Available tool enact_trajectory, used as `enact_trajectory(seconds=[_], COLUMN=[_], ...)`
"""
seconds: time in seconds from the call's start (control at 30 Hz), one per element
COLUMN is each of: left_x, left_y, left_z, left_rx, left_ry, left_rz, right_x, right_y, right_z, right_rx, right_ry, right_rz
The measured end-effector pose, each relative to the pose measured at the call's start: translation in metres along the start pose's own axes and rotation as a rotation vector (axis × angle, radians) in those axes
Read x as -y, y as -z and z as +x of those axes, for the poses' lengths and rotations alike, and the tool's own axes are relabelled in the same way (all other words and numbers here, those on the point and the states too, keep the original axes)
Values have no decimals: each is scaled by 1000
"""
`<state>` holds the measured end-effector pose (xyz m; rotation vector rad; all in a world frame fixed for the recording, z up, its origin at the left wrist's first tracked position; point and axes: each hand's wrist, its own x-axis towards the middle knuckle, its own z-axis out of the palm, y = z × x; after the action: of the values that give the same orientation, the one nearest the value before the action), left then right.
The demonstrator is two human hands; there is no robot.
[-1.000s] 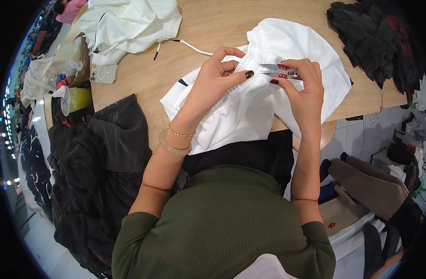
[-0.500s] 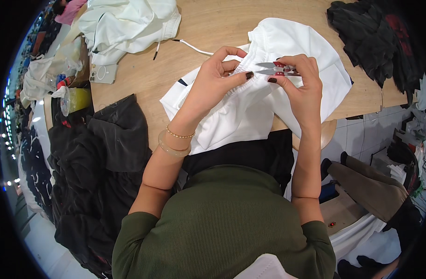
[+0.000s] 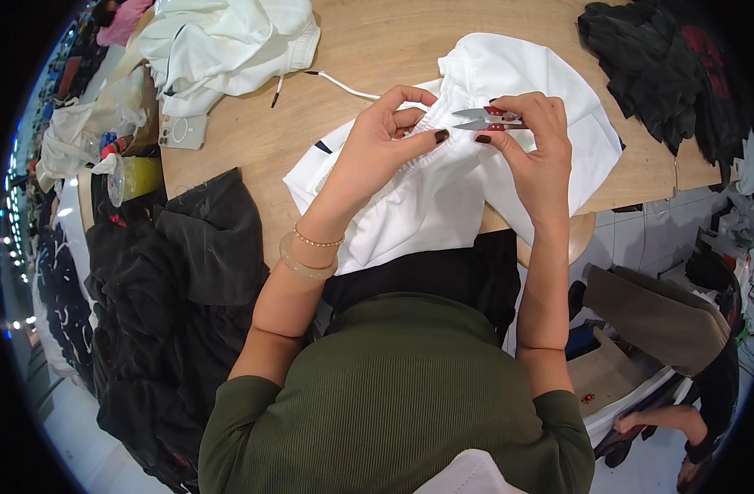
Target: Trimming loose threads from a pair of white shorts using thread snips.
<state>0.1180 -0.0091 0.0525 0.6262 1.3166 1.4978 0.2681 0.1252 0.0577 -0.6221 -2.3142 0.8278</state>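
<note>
White shorts [image 3: 443, 198] with a gathered elastic waistband lie across the table's near edge. My left hand [image 3: 391, 136] grips the waistband [image 3: 433, 115] between thumb and fingers; some of those fingers are hidden by the cloth. Just to the right, my right hand [image 3: 535, 136] holds red-handled thread snips [image 3: 492, 120] between thumb and fingers. The two pointed blades are apart and aim left at the waistband, close to my left thumb. Any thread at the tips is too small to make out.
Another white garment [image 3: 229, 49] with a drawstring lies at the far left of the wooden table [image 3: 369, 41], above a phone [image 3: 183, 132]. Dark clothes are heaped [image 3: 179, 288] at my left, and more dark cloth [image 3: 640, 74] lies far right. A co-worker's arm [image 3: 669, 420] shows low right.
My hands have barely moved, and the snips' blades still stand apart. At the lower right, the co-worker has shifted and a forearm and hand have come into sight.
</note>
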Motion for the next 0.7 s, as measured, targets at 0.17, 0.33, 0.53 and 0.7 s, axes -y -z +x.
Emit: enact_trajectory(seconds=[0.17, 0.33, 0.53, 0.7], left_x=[-1, 0, 4, 8], left_y=[0, 1, 1, -5], left_z=[0, -1, 1, 2], left_rx=[3, 3, 11, -37], left_ry=[4, 8, -5, -44], left_rz=[34, 22, -16, -2], right_x=[-1, -2, -5, -4], right_y=[1, 2, -3, 0], right_z=[2, 3, 3, 3], right_rx=[-5, 54, 72, 40], right_ry=[30, 23, -39, -55], right_rz=[-32, 45, 224, 206])
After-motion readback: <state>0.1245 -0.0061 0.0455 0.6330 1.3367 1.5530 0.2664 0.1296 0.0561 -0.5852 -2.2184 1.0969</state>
